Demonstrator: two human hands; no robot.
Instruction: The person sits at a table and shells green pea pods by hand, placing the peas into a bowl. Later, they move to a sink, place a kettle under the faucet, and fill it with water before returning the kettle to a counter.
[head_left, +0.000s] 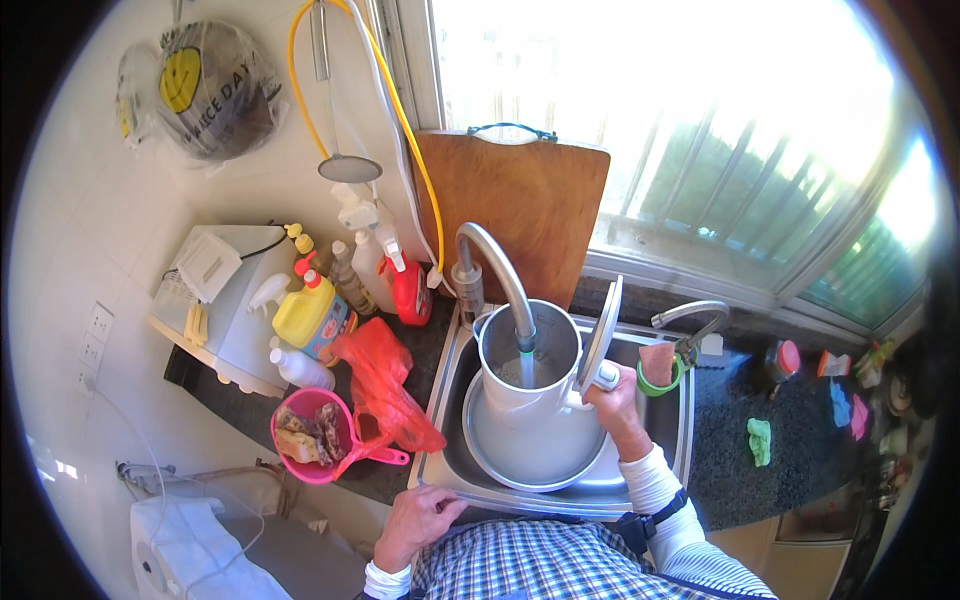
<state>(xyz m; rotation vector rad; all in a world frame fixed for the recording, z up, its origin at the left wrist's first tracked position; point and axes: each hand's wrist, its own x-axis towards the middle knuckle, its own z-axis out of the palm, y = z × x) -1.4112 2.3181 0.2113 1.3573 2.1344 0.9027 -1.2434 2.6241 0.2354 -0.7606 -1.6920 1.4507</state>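
Note:
My right hand (616, 401) grips the handle of a white electric kettle (517, 399), its hinged lid (602, 337) raised. Water runs from the curved metal faucet (501, 270) into the kettle's open top. Below the kettle, a round metal pan (529, 463) lies in the stainless steel sink (442, 465). My left hand (421, 517) rests by the sink's front left corner, fingers loosely bent, with nothing visible in it; whether the fingers are closed is not plain.
Left of the sink are a pink strainer (279, 442) holding dark pieces, a red plastic bag (390, 375) and a yellow bottle (304, 315). A wooden cutting board (517, 195) leans behind. A smaller faucet (701, 307) and green cloth (759, 442) are at the right.

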